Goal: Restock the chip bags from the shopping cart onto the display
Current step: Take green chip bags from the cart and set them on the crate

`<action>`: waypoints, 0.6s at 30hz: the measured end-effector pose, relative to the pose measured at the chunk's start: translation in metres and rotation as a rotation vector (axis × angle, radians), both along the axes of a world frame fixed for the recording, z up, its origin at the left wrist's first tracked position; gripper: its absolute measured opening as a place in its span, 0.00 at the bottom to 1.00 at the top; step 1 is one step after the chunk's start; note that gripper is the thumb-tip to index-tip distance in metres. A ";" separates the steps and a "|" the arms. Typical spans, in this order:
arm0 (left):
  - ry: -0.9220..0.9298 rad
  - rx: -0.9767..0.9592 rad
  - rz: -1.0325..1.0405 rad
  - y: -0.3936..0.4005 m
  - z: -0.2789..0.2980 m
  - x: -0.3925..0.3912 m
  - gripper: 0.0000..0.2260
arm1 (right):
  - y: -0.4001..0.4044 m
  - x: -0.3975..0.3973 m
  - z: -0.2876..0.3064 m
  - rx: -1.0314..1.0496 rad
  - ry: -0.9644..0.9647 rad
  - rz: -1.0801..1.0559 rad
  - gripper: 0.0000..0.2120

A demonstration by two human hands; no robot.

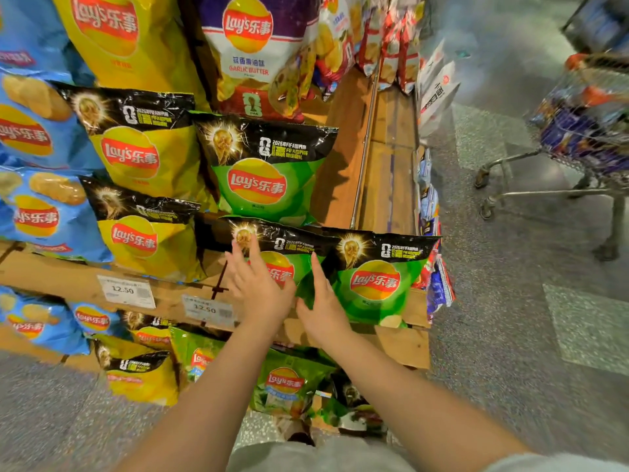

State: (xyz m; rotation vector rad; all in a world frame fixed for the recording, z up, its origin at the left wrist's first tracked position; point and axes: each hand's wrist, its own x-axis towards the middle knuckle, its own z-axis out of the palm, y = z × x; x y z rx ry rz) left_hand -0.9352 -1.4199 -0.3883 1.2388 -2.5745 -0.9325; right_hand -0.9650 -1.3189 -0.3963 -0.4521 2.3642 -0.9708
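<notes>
Pressing our left hand (258,284) flat on the left green chip bag (272,247), fingers (246,248) straight and holding nothing, we keep our right hand (323,308) open against the seam where it meets the right green chip bag (374,281). Both bags lie side by side on the wooden shelf (405,342), tops pointing away; the shopping cart (585,131) stands well apart on our right

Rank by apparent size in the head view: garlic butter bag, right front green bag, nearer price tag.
1. Garlic butter bag, top cropped.
2. Right front green bag; nearer the camera, so real size unsure.
3. Nearer price tag.
</notes>
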 end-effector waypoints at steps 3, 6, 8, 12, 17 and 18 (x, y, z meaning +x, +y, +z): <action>0.039 -0.055 -0.072 0.018 0.015 0.006 0.37 | 0.016 0.003 0.016 -0.119 0.029 -0.037 0.36; 0.075 -0.115 -0.138 0.039 0.035 0.004 0.33 | 0.037 0.000 0.035 -0.195 0.143 -0.016 0.31; 0.106 -0.145 -0.168 0.055 0.052 -0.001 0.32 | 0.056 -0.004 0.048 -0.213 0.215 -0.015 0.28; 0.142 -0.188 -0.284 0.101 0.084 -0.013 0.29 | 0.103 -0.013 0.072 -0.261 0.294 -0.070 0.25; 0.331 0.003 -0.492 0.169 0.106 -0.015 0.21 | 0.181 -0.018 0.094 -0.283 0.388 -0.167 0.21; 0.349 0.035 -0.529 0.185 0.110 -0.014 0.19 | 0.200 -0.017 0.098 -0.279 0.415 -0.181 0.21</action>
